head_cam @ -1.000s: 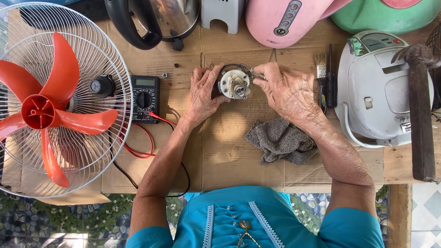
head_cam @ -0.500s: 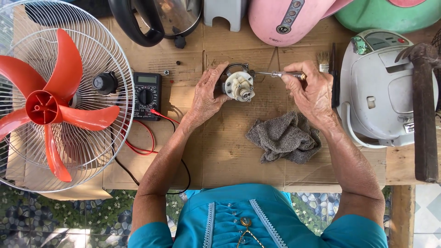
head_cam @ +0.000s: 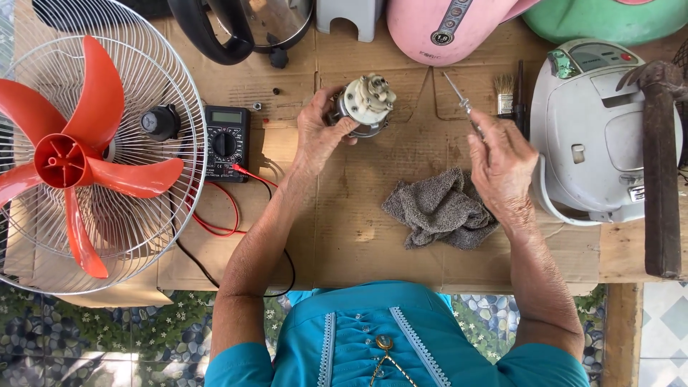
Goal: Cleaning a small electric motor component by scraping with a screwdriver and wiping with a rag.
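- Small round fan motor, cream-white plastic on top with a metal body below, sits in the upper middle of the head view, lifted off the brown cardboard-covered table.
- Left hand has its fingers curled around the motor's lower left side, thumb and fingertips closed on the metal body; the motor's top face tilts toward the upper right of the frame.
- Right hand is to the right of the motor and well apart from it, fingers closed around the handle of a thin metal-shafted screwdriver.
- Screwdriver's long axis runs from the hand up and to the left, its tip pointing toward the upper middle of the frame, right of the motor and not touching it; the motor lies to the left of that tip, so the left hand is the one on it.
- Crumpled grey cloth lies on the table between the two forearms, just below and left of the right hand.
- At the left of the frame, a red-bladed fan in a white wire cage lies flat, with a black multimeter and its red lead beside it.
- At the right, a white rice cooker and a rusty hammer lie near a small brush.
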